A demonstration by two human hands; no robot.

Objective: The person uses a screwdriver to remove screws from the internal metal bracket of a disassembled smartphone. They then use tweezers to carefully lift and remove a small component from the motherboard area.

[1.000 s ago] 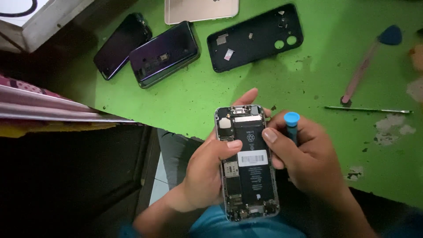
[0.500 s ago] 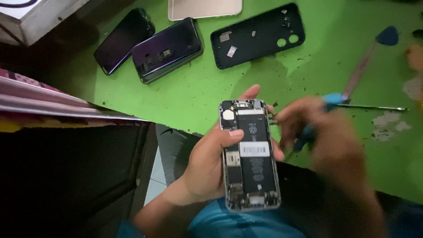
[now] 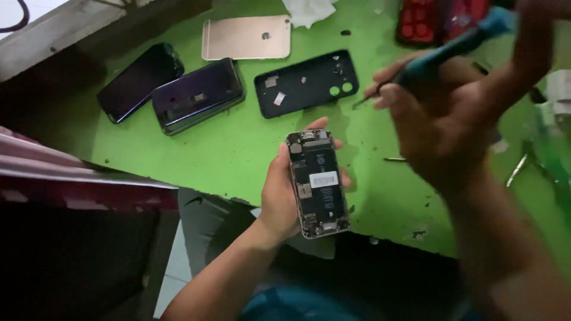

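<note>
Two hands are seen over the green desk (image 3: 196, 160). An opened grey smartphone with exposed black battery (image 3: 317, 183) is clasped in the left hand (image 3: 284, 196), above the desk's front edge; a white rectangular label (text unreadable) lies across the battery's middle. A blue-handled screwdriver (image 3: 443, 54) is gripped in the right hand (image 3: 458, 113), raised well apart from it. A red tray (image 3: 425, 24) sits at the rear, contents unclear.

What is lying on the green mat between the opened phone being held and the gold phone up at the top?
In the head view, between the opened phone and the gold phone lies a black back cover with two round holes, plus bare green mat.
</note>
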